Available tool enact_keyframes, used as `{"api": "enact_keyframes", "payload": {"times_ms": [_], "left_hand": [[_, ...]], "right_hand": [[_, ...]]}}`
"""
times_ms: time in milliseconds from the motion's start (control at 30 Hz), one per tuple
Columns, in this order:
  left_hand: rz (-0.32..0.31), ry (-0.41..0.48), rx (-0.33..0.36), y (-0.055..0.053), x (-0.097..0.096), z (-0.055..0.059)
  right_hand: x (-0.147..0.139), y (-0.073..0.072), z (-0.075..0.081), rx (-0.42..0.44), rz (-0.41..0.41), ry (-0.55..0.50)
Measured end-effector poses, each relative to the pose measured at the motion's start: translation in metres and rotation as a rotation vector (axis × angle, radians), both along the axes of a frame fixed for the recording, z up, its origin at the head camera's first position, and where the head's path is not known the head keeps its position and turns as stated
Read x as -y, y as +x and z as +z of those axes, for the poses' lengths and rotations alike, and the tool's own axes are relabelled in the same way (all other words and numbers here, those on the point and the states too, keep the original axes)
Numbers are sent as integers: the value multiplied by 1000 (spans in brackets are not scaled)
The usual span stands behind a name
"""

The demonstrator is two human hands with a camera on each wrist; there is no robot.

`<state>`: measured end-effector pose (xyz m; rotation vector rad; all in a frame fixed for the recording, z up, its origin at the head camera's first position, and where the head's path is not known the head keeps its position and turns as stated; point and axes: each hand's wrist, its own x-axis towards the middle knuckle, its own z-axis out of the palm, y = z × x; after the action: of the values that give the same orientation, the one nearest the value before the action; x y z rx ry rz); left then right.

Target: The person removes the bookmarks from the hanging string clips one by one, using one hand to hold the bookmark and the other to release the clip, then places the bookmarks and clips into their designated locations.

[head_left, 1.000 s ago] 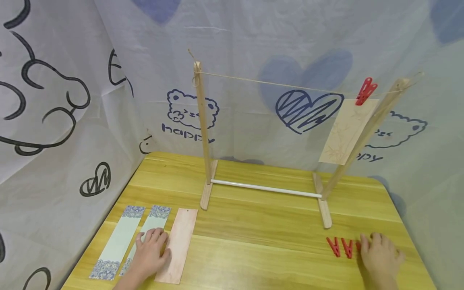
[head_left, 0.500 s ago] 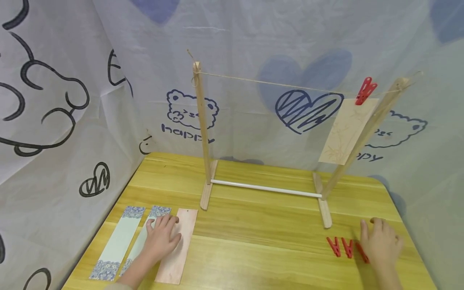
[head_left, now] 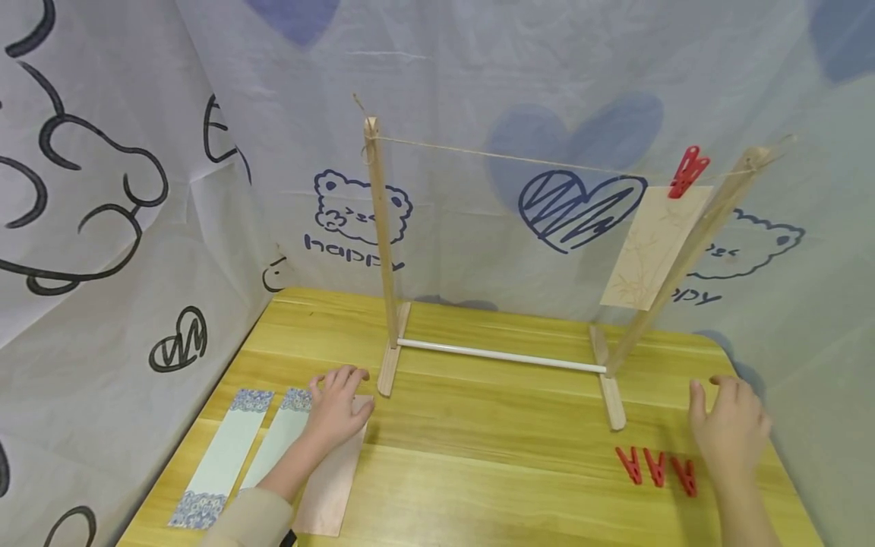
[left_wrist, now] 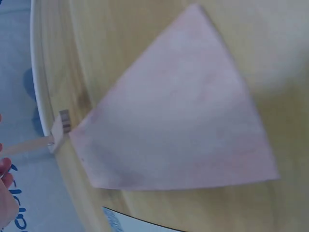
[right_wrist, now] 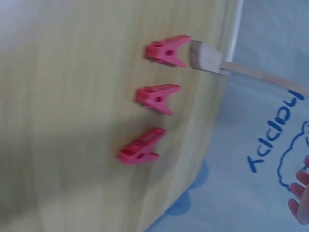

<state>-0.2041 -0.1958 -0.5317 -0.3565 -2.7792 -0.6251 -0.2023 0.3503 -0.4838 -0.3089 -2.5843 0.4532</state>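
My left hand (head_left: 338, 410) hovers over the top of the pink paper strip (head_left: 333, 486), fingers loosely bent and nothing in them. Part of a pale green bookmark with blue floral ends (head_left: 280, 441) lies under that forearm. A matching bookmark (head_left: 222, 456) lies farther left. Over on the right, my right hand (head_left: 731, 425) is raised beside several red clothespins, its fingers relaxed and holding nothing. The nearest clothespin (head_left: 684, 477) lies just left of the right wrist; two others, a middle clothespin (right_wrist: 158, 98) and an outer clothespin (right_wrist: 167, 50), line up with it.
A wooden stand with a left post (head_left: 383, 235), a right post (head_left: 690, 258) and a white crossbar (head_left: 499, 355) stands at the back of the table. A string (head_left: 492, 155) spans its tops. A red clothespin (head_left: 687, 173) holds a cream card (head_left: 652, 251) near the right post.
Both hands have lifted and moved forward; the left also went rightward, from the green bookmark to over the pink strip. The rightmost clothespin, partly covered before, now shows fully.
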Motion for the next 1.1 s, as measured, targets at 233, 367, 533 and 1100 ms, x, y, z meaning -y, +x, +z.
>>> {"api": "enact_keyframes", "payload": {"times_ms": [233,367,533,1100], "left_hand": [[-14,3,-13,-20,-17,20],[-35,17,-18,-29,-26,30],[-44,31,-27,-40,-37,39],[-69,122,-58,-78,-81,62]], "right_hand": [[5,-7,23,-22,4,-46],[7,-13,34,-44,16,-55],[12,-20,48,-121,29,-42],[27,-39,89,-320,99,-58]]}}
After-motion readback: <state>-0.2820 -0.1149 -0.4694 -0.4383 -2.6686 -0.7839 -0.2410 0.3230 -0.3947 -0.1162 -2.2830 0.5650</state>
